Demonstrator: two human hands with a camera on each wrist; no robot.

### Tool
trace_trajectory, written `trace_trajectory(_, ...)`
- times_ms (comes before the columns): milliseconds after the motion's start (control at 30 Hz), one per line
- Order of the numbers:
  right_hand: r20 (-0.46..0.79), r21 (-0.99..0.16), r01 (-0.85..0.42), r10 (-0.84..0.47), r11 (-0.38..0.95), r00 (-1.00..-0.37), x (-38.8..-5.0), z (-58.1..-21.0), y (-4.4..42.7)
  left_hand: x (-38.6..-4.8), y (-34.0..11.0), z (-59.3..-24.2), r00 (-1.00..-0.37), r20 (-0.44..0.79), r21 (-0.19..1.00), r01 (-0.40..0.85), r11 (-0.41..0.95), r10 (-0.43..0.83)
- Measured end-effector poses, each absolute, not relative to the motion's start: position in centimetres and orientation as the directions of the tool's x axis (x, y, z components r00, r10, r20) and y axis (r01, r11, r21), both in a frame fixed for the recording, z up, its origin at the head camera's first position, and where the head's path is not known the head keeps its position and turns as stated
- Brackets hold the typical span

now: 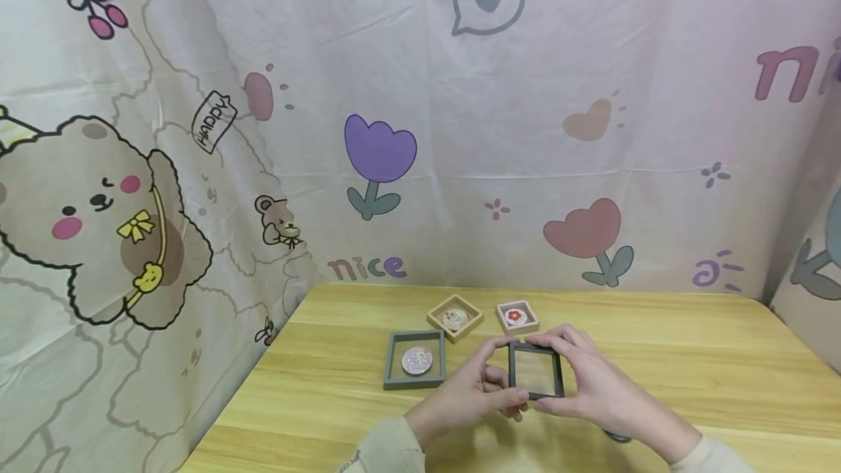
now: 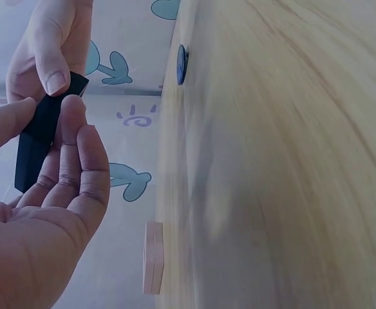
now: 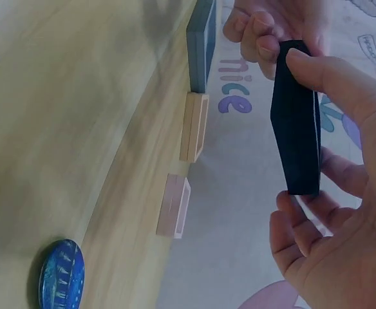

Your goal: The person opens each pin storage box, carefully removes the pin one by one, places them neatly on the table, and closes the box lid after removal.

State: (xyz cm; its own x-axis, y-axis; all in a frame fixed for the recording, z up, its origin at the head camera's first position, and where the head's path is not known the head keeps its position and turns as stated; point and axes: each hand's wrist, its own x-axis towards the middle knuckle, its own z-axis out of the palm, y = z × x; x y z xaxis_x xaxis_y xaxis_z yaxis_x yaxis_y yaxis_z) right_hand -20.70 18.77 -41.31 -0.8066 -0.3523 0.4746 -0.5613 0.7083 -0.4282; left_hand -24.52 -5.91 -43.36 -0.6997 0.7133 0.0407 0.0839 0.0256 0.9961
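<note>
A small square black frame (image 1: 560,377) with a see-through middle is held up between both hands above the table. My left hand (image 1: 474,390) pinches its left side, thumb at the lower corner and forefinger at the upper one. From the other side my right hand (image 1: 594,379) grips it, with fingers at the top edge and the thumb at the bottom. In the right wrist view the frame (image 3: 296,122) is seen edge-on. A round blue badge (image 3: 62,277) lies on the table, mostly hidden under the right forearm in the head view.
A larger grey frame (image 1: 414,385) with a round pale badge (image 1: 417,360) stands left of the hands. Behind are a light wooden frame (image 1: 471,322) and a pale pink frame (image 1: 523,328), each holding a round badge. A printed curtain (image 1: 473,239) hangs behind the table (image 1: 690,356).
</note>
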Motion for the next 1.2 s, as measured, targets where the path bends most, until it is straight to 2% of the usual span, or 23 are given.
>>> trace_trajectory(567, 0.410, -0.444, -0.547, -0.382, 0.710, -0.829, -21.3, -41.3, 19.6, -24.5, -6.1, -43.4, -0.698, -0.002, 0.995, 0.073, 0.074, 0.716)
trace_trajectory(1200, 0.336, -0.508, -0.446, -0.307, 0.737, -0.890, -23.6, -42.1, 23.5, -25.0, -7.1, -43.7, -0.708, -0.011, 0.987, 0.107, 0.123, 0.706)
